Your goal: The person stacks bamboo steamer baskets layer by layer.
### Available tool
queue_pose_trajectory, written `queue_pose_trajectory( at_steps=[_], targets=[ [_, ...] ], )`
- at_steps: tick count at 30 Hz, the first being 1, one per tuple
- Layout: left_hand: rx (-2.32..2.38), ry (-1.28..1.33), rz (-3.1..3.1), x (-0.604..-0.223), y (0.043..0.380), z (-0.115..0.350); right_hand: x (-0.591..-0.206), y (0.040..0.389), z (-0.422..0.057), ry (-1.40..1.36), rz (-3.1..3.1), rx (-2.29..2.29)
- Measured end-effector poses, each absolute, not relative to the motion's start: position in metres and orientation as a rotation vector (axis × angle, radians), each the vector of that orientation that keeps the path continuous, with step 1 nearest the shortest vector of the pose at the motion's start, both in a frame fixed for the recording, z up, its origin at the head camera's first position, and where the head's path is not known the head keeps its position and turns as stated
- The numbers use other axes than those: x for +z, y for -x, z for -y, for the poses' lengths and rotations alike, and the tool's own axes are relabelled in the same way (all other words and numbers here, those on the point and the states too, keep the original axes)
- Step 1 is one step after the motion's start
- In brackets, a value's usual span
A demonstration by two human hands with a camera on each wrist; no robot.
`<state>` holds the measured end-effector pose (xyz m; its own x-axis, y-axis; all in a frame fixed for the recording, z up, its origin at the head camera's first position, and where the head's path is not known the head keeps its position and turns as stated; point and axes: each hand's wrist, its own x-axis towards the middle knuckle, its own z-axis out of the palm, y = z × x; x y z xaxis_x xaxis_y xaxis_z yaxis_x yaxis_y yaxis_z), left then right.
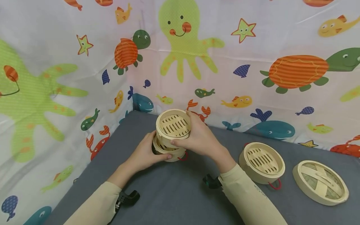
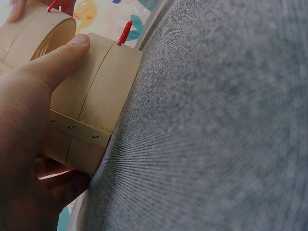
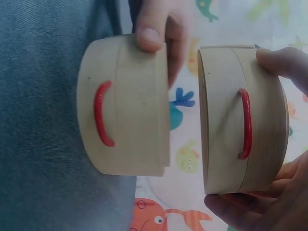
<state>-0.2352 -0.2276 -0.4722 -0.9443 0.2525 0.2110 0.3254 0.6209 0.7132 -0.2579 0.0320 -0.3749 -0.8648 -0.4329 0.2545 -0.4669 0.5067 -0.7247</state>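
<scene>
In the head view my left hand (image 1: 144,153) grips the sides of a lower bamboo steamer basket (image 1: 169,155) standing on the grey cloth. Just above it my right hand (image 1: 202,134) holds a second bamboo steamer basket (image 1: 166,141) with a slatted bottom. A gap parts the two baskets in the right wrist view, where the upper basket (image 3: 224,125) and the lower basket (image 3: 132,110) each show a red handle. The left wrist view has my left thumb across the wall of the lower basket (image 2: 106,91).
To the right, a third steamer basket (image 1: 253,172) with a red handle stands on the grey cloth-covered surface (image 1: 180,197). Beside it lies a round woven lid (image 1: 320,184). A curtain (image 1: 242,81) printed with sea animals hangs behind and at the left.
</scene>
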Motion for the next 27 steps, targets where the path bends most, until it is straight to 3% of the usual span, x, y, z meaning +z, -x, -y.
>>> queue_pose_trajectory(
  at_steps=[27],
  targets=[
    [-1.309, 0.608, 2.63, -0.474, 0.24, 0.227, -0.394, 0.254, -0.017, -0.84, 2.742, 1.106]
  ],
)
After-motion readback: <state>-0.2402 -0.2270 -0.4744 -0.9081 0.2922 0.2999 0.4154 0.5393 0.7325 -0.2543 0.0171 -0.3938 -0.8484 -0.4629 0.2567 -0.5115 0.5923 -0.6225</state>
